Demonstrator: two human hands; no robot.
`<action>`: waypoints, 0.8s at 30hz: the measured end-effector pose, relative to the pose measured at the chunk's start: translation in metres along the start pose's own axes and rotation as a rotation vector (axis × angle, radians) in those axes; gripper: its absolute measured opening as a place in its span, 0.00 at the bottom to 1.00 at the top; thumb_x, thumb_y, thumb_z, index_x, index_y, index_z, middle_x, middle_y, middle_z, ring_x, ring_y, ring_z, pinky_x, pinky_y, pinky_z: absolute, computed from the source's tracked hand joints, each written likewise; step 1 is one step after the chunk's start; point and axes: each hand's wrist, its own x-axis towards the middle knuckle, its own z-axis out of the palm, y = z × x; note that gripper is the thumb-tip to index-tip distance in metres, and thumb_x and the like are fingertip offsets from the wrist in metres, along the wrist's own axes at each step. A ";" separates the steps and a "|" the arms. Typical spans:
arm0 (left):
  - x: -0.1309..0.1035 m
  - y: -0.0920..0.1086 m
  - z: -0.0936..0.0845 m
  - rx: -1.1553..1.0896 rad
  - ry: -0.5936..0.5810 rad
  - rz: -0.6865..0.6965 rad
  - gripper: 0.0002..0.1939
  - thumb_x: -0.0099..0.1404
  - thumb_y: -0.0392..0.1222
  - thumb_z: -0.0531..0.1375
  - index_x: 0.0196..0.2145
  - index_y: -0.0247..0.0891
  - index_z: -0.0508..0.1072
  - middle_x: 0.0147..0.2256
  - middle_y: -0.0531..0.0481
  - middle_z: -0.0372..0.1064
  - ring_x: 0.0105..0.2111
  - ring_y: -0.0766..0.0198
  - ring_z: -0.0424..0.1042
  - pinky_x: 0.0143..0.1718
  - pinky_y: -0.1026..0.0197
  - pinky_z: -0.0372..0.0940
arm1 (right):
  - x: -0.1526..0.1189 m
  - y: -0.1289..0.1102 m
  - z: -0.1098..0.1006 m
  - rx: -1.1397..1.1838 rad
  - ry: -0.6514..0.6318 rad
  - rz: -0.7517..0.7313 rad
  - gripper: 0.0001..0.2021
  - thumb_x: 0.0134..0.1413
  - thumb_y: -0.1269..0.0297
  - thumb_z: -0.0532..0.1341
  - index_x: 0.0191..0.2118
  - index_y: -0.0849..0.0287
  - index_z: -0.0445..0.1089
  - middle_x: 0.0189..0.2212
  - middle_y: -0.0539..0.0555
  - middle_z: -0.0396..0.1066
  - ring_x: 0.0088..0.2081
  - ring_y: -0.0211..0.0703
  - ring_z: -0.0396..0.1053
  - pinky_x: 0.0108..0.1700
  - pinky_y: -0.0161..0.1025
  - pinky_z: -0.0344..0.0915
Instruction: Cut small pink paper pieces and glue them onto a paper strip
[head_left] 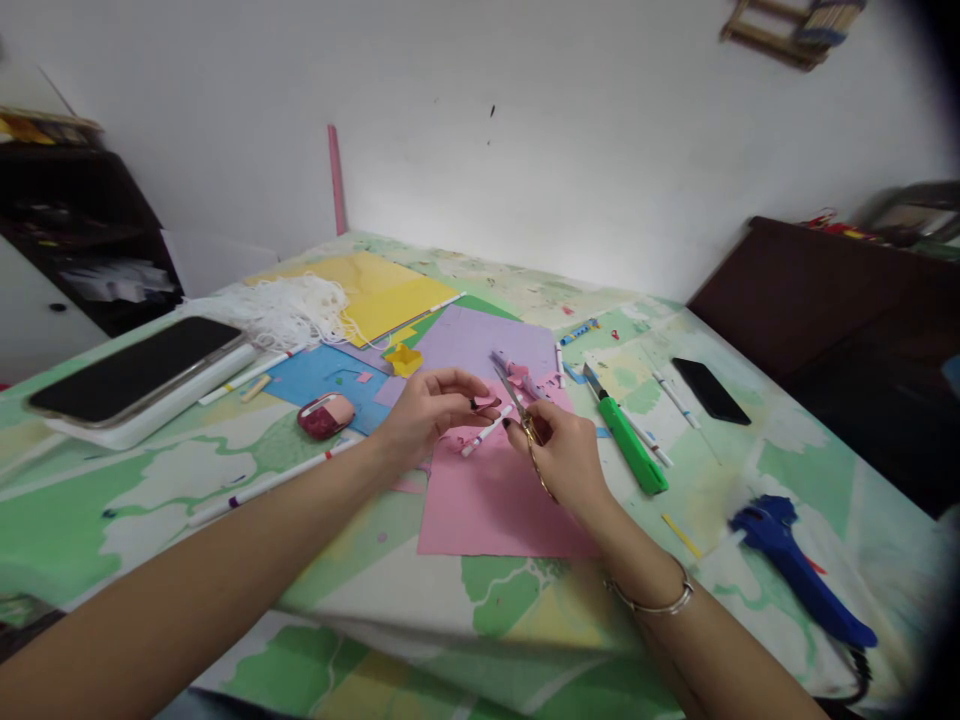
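My right hand [564,455] grips a pair of scissors [531,425] with gold-coloured handles, its blades pointing up and away to the left. Facing it, my left hand [439,415] has its fingers curled together at the tips. Whatever they pinch is too small to make out. Both hands hover above a pink paper sheet [487,510]. A white marker [487,430] lies on that sheet between the hands, beside crumpled pink scraps. Past the scissor tips are curled purple and pink paper pieces [536,387].
Right of the hands are a green utility knife [631,445] with its blade out, a black phone [710,390] and a blue glue gun [806,575]. Leftward lie blue paper [322,375], a dark red case [325,414], white yarn [281,305] and a large phone [142,365] on a white box.
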 end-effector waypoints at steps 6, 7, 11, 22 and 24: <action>0.001 -0.002 0.000 0.063 0.028 0.060 0.08 0.51 0.36 0.66 0.30 0.31 0.73 0.28 0.47 0.74 0.28 0.62 0.75 0.35 0.59 0.69 | 0.000 -0.001 0.000 0.031 -0.017 0.008 0.09 0.45 0.64 0.60 0.21 0.59 0.61 0.15 0.43 0.58 0.19 0.32 0.53 0.24 0.31 0.49; 0.002 -0.003 -0.001 0.089 0.036 0.071 0.09 0.51 0.36 0.66 0.31 0.32 0.72 0.28 0.48 0.74 0.27 0.63 0.75 0.34 0.60 0.69 | 0.000 0.000 0.001 0.028 -0.021 0.011 0.08 0.44 0.64 0.61 0.21 0.58 0.61 0.15 0.43 0.58 0.19 0.32 0.53 0.24 0.31 0.49; 0.003 -0.005 -0.001 0.126 0.055 0.100 0.13 0.50 0.36 0.67 0.34 0.34 0.69 0.28 0.50 0.74 0.26 0.64 0.75 0.33 0.61 0.68 | -0.001 0.000 0.003 -0.008 -0.037 0.007 0.08 0.44 0.64 0.60 0.22 0.58 0.61 0.16 0.44 0.60 0.19 0.32 0.54 0.24 0.31 0.48; 0.001 -0.011 0.003 0.024 0.030 0.018 0.11 0.50 0.37 0.67 0.32 0.32 0.72 0.30 0.48 0.74 0.29 0.65 0.74 0.34 0.63 0.67 | -0.007 -0.006 0.008 -0.099 -0.019 -0.050 0.08 0.48 0.65 0.58 0.23 0.57 0.58 0.18 0.46 0.62 0.20 0.34 0.57 0.25 0.33 0.49; 0.000 -0.011 0.004 0.001 0.015 0.009 0.10 0.51 0.37 0.66 0.33 0.32 0.72 0.30 0.48 0.74 0.29 0.65 0.73 0.34 0.63 0.67 | -0.008 -0.006 0.008 -0.101 -0.017 -0.047 0.08 0.48 0.65 0.57 0.23 0.57 0.59 0.18 0.46 0.62 0.21 0.35 0.57 0.25 0.33 0.49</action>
